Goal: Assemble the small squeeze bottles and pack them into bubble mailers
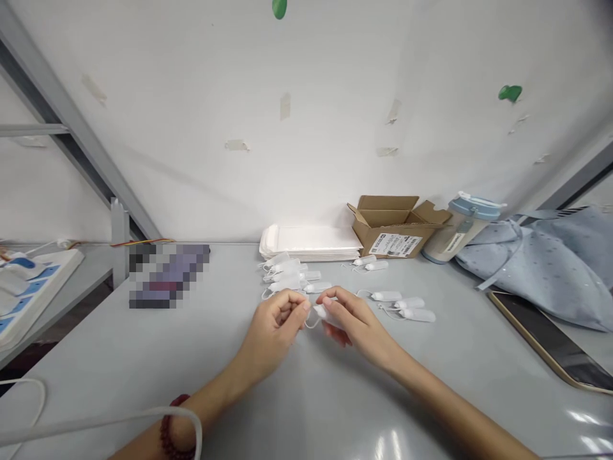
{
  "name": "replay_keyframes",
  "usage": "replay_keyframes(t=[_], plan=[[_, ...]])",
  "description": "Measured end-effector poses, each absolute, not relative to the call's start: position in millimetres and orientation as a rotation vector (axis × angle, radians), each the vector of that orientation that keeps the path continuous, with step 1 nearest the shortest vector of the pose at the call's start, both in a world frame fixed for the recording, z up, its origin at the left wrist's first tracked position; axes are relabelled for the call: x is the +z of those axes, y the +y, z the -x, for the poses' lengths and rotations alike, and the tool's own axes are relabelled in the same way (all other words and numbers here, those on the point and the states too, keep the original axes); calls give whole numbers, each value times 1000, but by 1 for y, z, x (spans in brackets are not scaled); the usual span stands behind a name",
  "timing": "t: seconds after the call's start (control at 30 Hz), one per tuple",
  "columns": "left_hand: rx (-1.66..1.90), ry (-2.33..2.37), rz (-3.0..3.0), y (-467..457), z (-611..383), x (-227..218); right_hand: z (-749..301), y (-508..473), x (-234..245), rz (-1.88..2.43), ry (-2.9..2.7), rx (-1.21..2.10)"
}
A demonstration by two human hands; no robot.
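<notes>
In the middle of the grey table, my right hand (352, 319) is closed around a small white squeeze bottle (325, 314), its narrow tip pointing left. A thin white strap (312, 324) curves from the tip to my left hand (274, 326), whose thumb and forefinger pinch its end; what sits between those fingertips is mostly hidden. Behind my left hand lies a pile of similar bottles (287, 275). Another bottle (318, 288) rests just beyond both hands. Several more bottles (407, 306) lie right of my right hand, and a pair of bottles (376, 264) lies near the carton.
Against the wall stand a stack of white padded envelopes (313, 239), an open cardboard box (397, 233) and a tumbler (460, 230). A blue cloth bag (541, 262) and a phone (550, 338) lie right. Left are a blurred item (170, 278), a power strip (38, 287) and a cable (119, 416).
</notes>
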State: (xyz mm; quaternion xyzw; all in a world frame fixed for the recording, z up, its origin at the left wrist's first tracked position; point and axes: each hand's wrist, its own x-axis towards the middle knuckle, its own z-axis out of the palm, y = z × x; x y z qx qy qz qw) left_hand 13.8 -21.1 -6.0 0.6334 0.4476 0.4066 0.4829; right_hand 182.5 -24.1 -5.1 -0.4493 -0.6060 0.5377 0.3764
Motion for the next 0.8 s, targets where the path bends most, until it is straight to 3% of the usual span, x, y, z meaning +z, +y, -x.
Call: replay_keyframes(t=[0.27,0.8], plan=[[1035,1113,-1447,-11,-7,-2,-189,-19,-3,1231,-1551,1165],[922,1153,-1534,-28,-11,-13,-189,-29,-7,1079,-1585,1333]])
